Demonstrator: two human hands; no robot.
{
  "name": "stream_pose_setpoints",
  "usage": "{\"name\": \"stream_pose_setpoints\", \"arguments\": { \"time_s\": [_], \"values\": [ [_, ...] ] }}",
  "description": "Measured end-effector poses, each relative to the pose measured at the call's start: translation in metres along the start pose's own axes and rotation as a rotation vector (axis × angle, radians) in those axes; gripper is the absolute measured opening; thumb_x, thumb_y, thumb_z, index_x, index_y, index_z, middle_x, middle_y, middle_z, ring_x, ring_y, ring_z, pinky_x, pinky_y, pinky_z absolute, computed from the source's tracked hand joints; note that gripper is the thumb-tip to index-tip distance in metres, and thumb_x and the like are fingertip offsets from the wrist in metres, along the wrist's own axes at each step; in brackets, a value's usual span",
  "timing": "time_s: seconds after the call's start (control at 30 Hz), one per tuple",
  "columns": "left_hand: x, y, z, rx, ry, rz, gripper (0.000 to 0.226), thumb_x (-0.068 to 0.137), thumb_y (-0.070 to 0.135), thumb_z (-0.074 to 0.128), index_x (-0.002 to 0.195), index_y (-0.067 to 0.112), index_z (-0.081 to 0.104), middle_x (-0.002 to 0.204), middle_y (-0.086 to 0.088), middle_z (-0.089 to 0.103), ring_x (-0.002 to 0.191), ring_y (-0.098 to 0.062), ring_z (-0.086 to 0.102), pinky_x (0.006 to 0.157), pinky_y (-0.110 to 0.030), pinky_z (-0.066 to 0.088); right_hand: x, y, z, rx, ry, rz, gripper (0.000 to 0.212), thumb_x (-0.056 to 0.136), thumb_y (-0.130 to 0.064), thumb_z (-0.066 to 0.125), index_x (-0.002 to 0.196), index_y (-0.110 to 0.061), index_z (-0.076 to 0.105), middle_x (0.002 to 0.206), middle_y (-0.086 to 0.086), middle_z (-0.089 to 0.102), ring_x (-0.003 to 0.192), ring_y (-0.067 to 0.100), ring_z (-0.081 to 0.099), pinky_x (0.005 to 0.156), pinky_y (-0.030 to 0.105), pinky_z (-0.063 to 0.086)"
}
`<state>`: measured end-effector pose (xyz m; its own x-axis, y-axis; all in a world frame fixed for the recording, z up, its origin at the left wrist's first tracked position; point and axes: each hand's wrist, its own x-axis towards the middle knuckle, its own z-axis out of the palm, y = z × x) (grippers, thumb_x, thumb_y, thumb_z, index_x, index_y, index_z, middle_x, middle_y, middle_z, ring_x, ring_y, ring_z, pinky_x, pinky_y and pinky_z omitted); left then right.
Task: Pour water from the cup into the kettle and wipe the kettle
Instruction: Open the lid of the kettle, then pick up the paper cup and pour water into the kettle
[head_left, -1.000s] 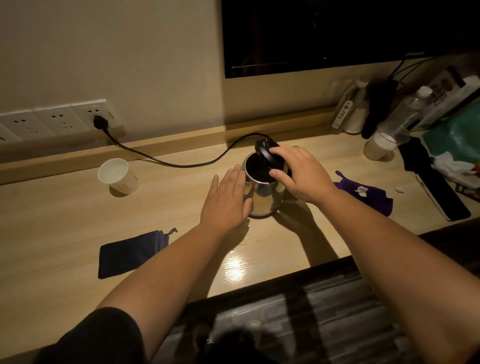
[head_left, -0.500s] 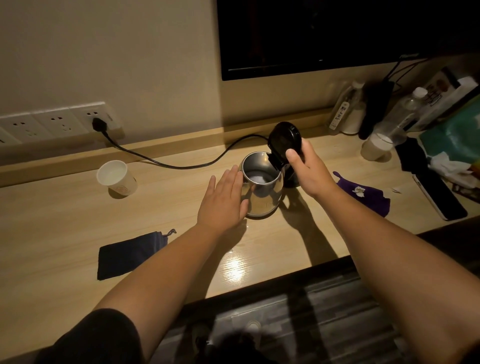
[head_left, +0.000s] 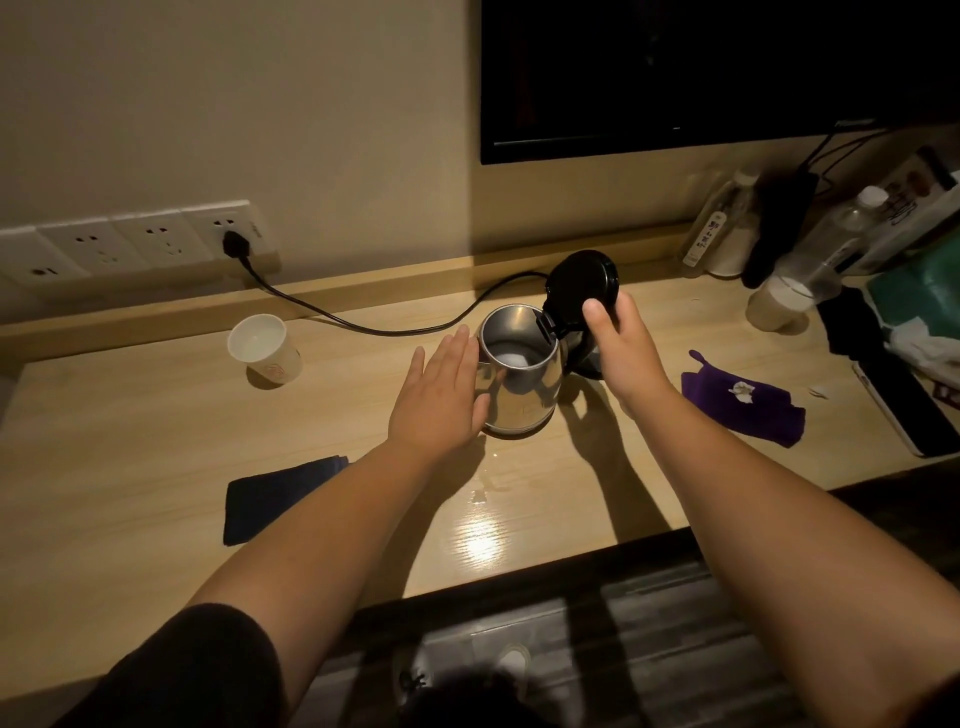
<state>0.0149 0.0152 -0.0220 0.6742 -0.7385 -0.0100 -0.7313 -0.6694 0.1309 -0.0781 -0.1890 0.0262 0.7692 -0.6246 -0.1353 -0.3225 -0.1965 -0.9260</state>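
Observation:
A small steel kettle (head_left: 524, 400) stands mid-desk with its black lid (head_left: 582, 283) tipped up and back, so the inside shows. My right hand (head_left: 621, 345) grips the raised lid, thumb on its face. My left hand (head_left: 441, 400) rests flat against the kettle's left side, fingers straight. A white paper cup (head_left: 262, 349) with water in it stands upright to the far left, apart from both hands. A dark blue cloth (head_left: 270, 496) lies near my left forearm, a purple cloth (head_left: 743, 405) to the right of the kettle.
The kettle's black cord (head_left: 363, 325) runs left along the desk to a wall socket (head_left: 231, 241). Bottles (head_left: 722, 228), another cup (head_left: 776, 306), a phone (head_left: 904, 410) and bags crowd the right end. A dark screen (head_left: 701, 73) hangs above. A small wet patch (head_left: 483, 491) glistens before the kettle.
My right hand has swung the lid from over the kettle's mouth up and back to a standing position. My left hand stayed against the kettle's side.

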Motion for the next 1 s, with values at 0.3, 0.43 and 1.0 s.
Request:
{"name": "stream_pose_setpoints", "arguments": {
  "time_s": [0.3,0.43,1.0],
  "values": [
    [-0.011,-0.013,-0.004,-0.005,-0.015,0.019,0.071,0.099,0.049,0.032,0.154,0.018,0.001,0.163,-0.003,-0.005,0.149,-0.019,-0.004,0.12,-0.044,0.0,-0.003,0.002,0.002,0.008,0.033,0.011,0.051,0.098,-0.048,0.047,0.143,-0.027,0.039,0.138,0.001,0.052,0.126,0.021,0.052,0.098,0.042,0.05],
    [-0.031,-0.034,0.0,0.06,-0.029,-0.004,0.07,0.099,0.054,0.027,0.154,0.018,0.003,0.163,-0.005,-0.004,0.149,-0.022,-0.003,0.119,-0.043,-0.002,-0.02,0.01,0.006,-0.022,0.177,-0.025,0.055,0.1,-0.041,0.051,0.149,-0.026,0.031,0.146,0.001,0.046,0.128,0.013,0.044,0.1,0.034,0.043],
    [-0.094,-0.129,-0.013,0.129,-0.003,-0.278,0.069,0.098,0.052,0.029,0.153,0.013,0.01,0.163,-0.009,0.006,0.149,-0.026,0.001,0.12,-0.046,0.004,-0.083,0.004,0.142,-0.815,-0.229,-0.507,0.052,0.094,-0.048,0.043,0.13,-0.015,0.059,0.13,0.008,0.058,0.121,0.028,0.05,0.103,0.048,0.042]
  ]
}}
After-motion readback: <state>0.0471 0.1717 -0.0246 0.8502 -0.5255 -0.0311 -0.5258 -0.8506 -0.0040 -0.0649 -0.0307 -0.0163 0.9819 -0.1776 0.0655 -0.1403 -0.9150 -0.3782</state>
